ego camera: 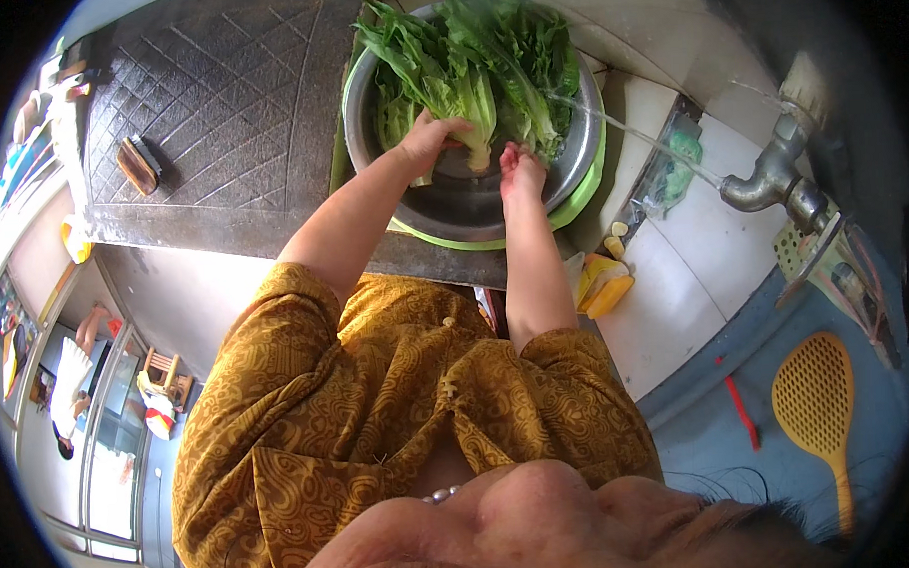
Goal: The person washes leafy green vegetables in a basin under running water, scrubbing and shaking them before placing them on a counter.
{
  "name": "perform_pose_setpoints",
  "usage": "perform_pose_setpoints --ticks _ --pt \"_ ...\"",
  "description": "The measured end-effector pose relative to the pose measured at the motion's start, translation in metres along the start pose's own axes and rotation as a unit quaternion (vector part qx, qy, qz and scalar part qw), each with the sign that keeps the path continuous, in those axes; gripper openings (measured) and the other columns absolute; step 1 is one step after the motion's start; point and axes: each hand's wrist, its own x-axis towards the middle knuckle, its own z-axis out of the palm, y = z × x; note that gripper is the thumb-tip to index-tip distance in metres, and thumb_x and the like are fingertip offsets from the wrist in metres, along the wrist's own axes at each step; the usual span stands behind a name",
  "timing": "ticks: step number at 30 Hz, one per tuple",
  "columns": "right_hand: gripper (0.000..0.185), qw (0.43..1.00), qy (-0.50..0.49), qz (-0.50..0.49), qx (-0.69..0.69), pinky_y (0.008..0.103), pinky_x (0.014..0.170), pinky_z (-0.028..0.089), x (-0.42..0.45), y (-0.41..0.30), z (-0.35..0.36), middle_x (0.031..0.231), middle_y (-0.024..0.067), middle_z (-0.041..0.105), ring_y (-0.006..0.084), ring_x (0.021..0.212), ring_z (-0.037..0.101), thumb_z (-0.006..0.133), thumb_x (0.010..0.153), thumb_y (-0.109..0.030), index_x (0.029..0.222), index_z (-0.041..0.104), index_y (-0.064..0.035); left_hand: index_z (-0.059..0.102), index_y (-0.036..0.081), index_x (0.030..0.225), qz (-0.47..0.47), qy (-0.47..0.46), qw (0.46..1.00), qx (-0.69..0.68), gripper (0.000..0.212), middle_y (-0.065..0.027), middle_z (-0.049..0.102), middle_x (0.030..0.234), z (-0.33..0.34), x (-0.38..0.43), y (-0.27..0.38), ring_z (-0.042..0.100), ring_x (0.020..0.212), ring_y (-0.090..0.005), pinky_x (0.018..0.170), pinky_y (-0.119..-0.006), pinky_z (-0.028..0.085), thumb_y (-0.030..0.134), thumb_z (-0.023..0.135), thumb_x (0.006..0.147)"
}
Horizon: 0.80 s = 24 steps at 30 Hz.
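Observation:
A metal basin rests inside a light green plastic basin and holds several heads of leafy green lettuce. My left hand grips one lettuce head near its pale base. Close by on the right, my right hand has curled fingers beside the lower leaves of another head; whether it holds anything is unclear. From the metal tap at the right, a thin stream of water runs into the basin.
A wooden brush lies on the dark grooved counter at left. Green plastic and a yellow packet are right of the basins. A yellow perforated strainer is at lower right. Another person is far left.

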Motion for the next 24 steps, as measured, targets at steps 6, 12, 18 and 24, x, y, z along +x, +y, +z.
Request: perform_pose_setpoints --ticks 6,12,18,24 --pt "0.047 0.974 -0.04 0.033 -0.218 0.0257 0.039 0.032 -0.022 -0.009 0.001 0.062 0.0024 0.053 0.0112 0.043 0.042 0.047 0.093 -0.051 0.09 0.058 -0.0047 0.053 0.008 0.114 -0.028 -0.005 0.999 -0.021 0.04 -0.0068 0.06 0.106 0.001 -0.005 0.005 0.058 0.095 -0.0199 0.077 -0.033 0.047 0.011 0.065 0.077" --pt "0.044 0.949 -0.202 -0.099 -0.219 0.0245 0.08 0.042 -0.03 -0.005 0.013 0.102 0.0016 0.062 0.0106 0.091 0.056 0.056 0.091 -0.043 0.109 0.061 -0.0029 0.054 0.007 0.115 0.006 -0.001 0.999 0.039 0.039 -0.0061 0.061 0.101 0.001 0.004 -0.005 0.058 0.09 -0.0185 0.076 -0.032 0.047 0.01 0.065 0.077" --pt "0.03 0.967 -0.227 -0.06 -0.098 0.0263 0.085 0.04 -0.038 0.0 0.017 0.105 0.0033 0.06 0.0116 0.096 0.053 0.056 0.094 -0.026 0.111 0.058 -0.0016 0.058 0.003 0.102 -0.018 0.015 0.999 0.032 0.025 -0.0063 0.061 0.09 0.002 0.009 -0.007 0.058 0.083 -0.0186 0.074 -0.032 0.048 0.005 0.062 0.076" --pt "0.03 0.947 -0.31 0.091 -0.004 0.032 0.091 0.04 -0.027 -0.003 0.003 0.114 0.0066 0.058 0.0174 0.106 0.053 0.055 0.091 -0.013 0.118 0.053 -0.0005 0.058 0.004 0.09 -0.054 -0.032 0.996 -0.061 0.015 -0.006 0.058 0.084 -0.001 0.006 0.005 0.057 0.08 -0.0182 0.074 -0.031 0.048 0.001 0.057 0.075"
